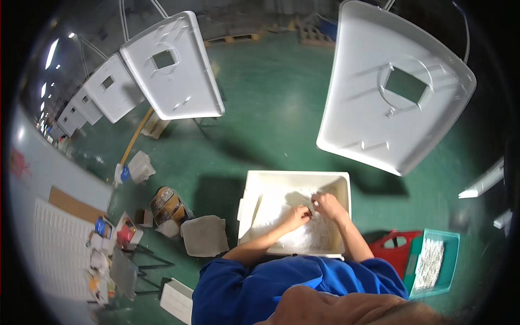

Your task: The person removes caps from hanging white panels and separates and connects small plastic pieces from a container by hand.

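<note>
Left hand [297, 215]: in white bin [254, 184]; fingers pinching a small part
Right hand [327, 205]: just beside; fingers curled; grip unclear
Teal bin [452, 254]: near right

Item btwn left hand [297, 216] & right hand [327, 205]: too small.

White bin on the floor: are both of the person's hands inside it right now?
Yes, the left hand and right hand are both down inside the white bin, close together over the white material in it.
</note>
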### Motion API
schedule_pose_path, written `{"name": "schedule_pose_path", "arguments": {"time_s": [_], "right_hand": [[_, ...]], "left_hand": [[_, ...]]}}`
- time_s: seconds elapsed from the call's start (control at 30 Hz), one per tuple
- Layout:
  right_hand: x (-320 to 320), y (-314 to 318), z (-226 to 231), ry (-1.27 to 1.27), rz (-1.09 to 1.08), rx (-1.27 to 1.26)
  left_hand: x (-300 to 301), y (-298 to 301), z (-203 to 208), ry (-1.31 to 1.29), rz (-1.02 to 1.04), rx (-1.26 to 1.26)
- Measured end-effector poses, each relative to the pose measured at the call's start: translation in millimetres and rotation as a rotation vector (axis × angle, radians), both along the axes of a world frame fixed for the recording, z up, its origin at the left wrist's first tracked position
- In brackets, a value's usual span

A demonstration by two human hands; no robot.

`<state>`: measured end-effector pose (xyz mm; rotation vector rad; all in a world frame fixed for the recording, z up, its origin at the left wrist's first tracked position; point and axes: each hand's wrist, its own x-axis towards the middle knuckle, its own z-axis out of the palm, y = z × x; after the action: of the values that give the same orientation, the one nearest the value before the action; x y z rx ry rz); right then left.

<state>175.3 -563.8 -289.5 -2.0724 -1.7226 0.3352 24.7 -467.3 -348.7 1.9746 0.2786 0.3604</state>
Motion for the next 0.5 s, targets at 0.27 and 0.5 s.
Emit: {"name": "schedule_pose_path", "arguments": {"time_s": [0.27, 0.5], "right_hand": [[9, 9, 22, 0.338, -0.175, 0.254], [17, 5, 22, 0.531, -0.105, 0.446]], "left_hand": [[7, 6, 2, 0.087, 0.004, -0.050], [13, 0, 5, 0.099, -0.006, -0.069]]}}
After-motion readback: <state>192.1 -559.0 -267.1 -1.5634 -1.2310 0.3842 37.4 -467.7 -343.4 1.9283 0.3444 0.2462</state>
